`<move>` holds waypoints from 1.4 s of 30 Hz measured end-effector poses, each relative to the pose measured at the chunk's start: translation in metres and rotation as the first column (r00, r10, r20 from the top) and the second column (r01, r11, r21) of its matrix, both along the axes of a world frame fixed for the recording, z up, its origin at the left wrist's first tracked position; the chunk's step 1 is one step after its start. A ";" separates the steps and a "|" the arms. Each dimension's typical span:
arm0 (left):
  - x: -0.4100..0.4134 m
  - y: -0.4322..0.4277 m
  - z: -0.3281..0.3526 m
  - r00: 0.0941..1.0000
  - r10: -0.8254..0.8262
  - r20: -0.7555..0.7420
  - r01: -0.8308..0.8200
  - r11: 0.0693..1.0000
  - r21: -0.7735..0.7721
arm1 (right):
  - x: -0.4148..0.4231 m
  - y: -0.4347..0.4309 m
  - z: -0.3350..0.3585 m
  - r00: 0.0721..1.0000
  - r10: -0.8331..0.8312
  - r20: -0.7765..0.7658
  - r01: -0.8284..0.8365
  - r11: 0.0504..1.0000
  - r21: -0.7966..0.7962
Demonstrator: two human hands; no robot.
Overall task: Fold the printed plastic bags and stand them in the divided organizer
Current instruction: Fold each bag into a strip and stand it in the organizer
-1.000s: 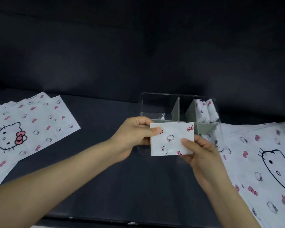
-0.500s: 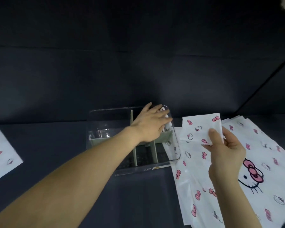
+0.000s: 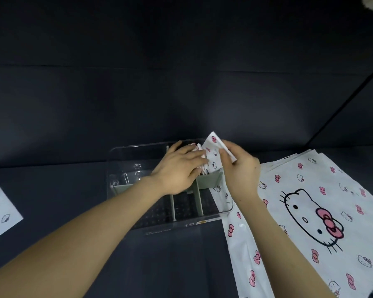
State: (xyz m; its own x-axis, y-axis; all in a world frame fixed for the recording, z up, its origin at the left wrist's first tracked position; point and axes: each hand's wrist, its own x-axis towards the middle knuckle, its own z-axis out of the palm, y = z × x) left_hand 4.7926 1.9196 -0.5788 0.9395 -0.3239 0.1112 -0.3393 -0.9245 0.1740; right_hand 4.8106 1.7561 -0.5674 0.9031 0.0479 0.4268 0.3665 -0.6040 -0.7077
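Now, folded bag in right hand

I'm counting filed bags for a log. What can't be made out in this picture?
Stored bags: head view, the left hand covers most, so no count.
Folded bag in the right hand: its lower edge is hidden behind the left hand and a divider.
Organizer front label: too small to read.
Flat bags at right: cut off by the frame edges.

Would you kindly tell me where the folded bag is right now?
In the head view the folded bag is just right of centre, pinched by the right hand at the organizer's far right compartment, beside the left hand.
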 end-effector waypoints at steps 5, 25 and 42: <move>-0.003 0.000 -0.005 1.000 0.002 -0.001 -0.002 1.000 -0.016 | 0.010 0.006 -0.008 0.992 0.011 -0.128 -0.039 0.975 -0.220; -0.085 0.071 -0.002 0.980 0.032 0.195 -0.020 0.998 -0.064 | -0.039 0.041 -0.024 0.947 -0.201 0.251 0.294 0.857 -0.423; -0.316 0.281 -0.094 0.261 0.965 -0.016 -0.965 0.261 0.007 | -0.192 0.213 -0.106 0.790 0.582 -0.193 -0.549 0.532 -0.645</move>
